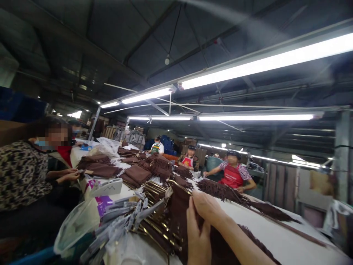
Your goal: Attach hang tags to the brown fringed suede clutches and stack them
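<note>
Both my hands sit at the lower centre of the frame. Left hand [197,239]: fingers curled shut, pinching the dark brown fringed fabric piece [179,209] from below. Right hand [208,208]: fingers bent narrow, closed on the upper edge of the same piece, just above and touching the left. How tight either pinch is, I cannot tell; the fingertips are partly hidden in the cloth.

The fabric piece lies at the lower centre, over the near end of the white table [275,235], its fringe trailing toward the lower right. Just left of it, a heap of gold-coloured metal frames [154,217], touching the fabric. Further left, clear plastic-wrapped items [116,224] and a translucent container [75,224].

The table runs from lower right to the centre left of the frame. On it: stacks of brown fabric [136,175] mid-frame and a long fringed strip [223,191] at centre right.

People: one in a patterned top [22,173] at the left edge, hands on the table; one in a red apron [233,176] at centre right, across the table; two more further back.

Room: dark roof, fluorescent tube lights [264,62] across the upper right and centre. Picture is motion-blurred.
</note>
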`<action>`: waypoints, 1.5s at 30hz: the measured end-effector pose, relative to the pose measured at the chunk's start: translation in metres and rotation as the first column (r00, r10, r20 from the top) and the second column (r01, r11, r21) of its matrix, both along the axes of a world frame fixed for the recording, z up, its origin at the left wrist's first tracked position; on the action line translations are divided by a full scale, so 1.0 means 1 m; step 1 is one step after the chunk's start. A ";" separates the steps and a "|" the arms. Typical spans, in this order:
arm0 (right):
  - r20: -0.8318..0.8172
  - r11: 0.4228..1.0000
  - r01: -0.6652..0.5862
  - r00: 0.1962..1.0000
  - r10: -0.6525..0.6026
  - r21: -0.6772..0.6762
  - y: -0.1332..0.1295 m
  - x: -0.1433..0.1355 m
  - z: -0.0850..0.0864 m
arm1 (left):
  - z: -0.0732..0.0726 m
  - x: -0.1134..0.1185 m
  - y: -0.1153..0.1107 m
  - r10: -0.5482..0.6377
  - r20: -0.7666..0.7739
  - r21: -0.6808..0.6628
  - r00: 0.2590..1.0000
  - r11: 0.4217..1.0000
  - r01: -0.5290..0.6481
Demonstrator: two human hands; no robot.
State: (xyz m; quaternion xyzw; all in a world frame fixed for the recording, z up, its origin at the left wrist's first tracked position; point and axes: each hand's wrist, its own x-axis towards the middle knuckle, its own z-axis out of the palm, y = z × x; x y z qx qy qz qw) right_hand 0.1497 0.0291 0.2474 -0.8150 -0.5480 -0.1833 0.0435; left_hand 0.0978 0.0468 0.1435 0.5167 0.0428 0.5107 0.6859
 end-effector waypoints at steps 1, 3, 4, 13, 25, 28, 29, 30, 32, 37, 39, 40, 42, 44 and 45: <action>0.016 0.999 -0.027 1.000 0.027 -0.022 0.000 0.004 0.000 | -0.002 -0.001 0.001 -0.029 0.040 0.021 0.999 0.999 0.028; 0.041 0.995 -0.088 0.995 0.091 -0.056 -0.002 0.011 -0.001 | -0.008 -0.004 0.009 -0.086 0.070 0.063 0.994 0.995 0.081; 0.052 0.992 -0.109 0.992 0.112 -0.056 -0.004 0.015 -0.003 | -0.011 -0.006 0.014 -0.103 0.050 0.071 0.993 0.992 0.100; 0.079 0.974 -0.192 0.980 0.183 0.121 -0.057 0.040 0.001 | 0.006 -0.072 0.060 0.580 -0.139 0.364 0.803 0.784 -0.503; -0.337 0.953 -0.300 0.903 0.267 -0.049 -0.141 0.053 -0.045 | -0.025 -0.074 0.036 -0.171 -0.513 0.301 0.841 0.882 0.363; -0.314 0.970 -0.224 0.931 0.186 -0.089 -0.142 0.066 -0.092 | -0.052 -0.061 0.034 -0.271 -0.550 0.116 0.790 0.912 0.393; -0.302 0.978 -0.192 0.940 0.158 -0.087 -0.141 0.069 -0.106 | -0.061 -0.056 0.033 -0.307 -0.553 0.046 0.775 0.917 0.396; -0.288 0.985 -0.158 0.949 0.130 -0.076 -0.140 0.071 -0.119 | -0.069 -0.051 0.033 -0.336 -0.552 -0.010 0.764 0.918 0.397; -0.247 0.995 -0.090 0.966 0.076 -0.047 -0.135 0.074 -0.140 | -0.081 -0.043 0.033 -0.343 -0.556 -0.047 0.757 0.922 0.383; -0.144 0.999 0.025 0.989 -0.020 0.031 -0.121 0.079 -0.162 | -0.090 -0.027 0.043 -0.191 -0.609 0.038 0.769 0.962 0.269; -0.103 0.996 0.064 0.993 -0.057 0.068 -0.115 0.077 -0.166 | -0.091 -0.022 0.047 -0.167 -0.630 0.040 0.758 0.968 0.246; -0.081 0.990 0.094 0.993 -0.086 0.105 -0.112 0.074 -0.169 | -0.091 -0.020 0.049 -0.165 -0.643 0.032 0.748 0.970 0.241; -0.079 0.963 0.140 0.989 -0.125 0.228 -0.109 0.060 -0.178 | -0.091 -0.018 0.052 -0.191 -0.669 -0.002 0.719 0.967 0.254; -0.210 0.917 0.147 0.975 -0.071 0.372 -0.106 0.040 -0.187 | -0.092 -0.019 0.054 -0.247 -0.690 -0.055 0.680 0.955 0.290; -0.339 0.896 0.155 0.941 -0.005 0.417 -0.105 0.027 -0.192 | -0.092 -0.020 0.055 -0.277 -0.695 -0.081 0.664 0.947 0.310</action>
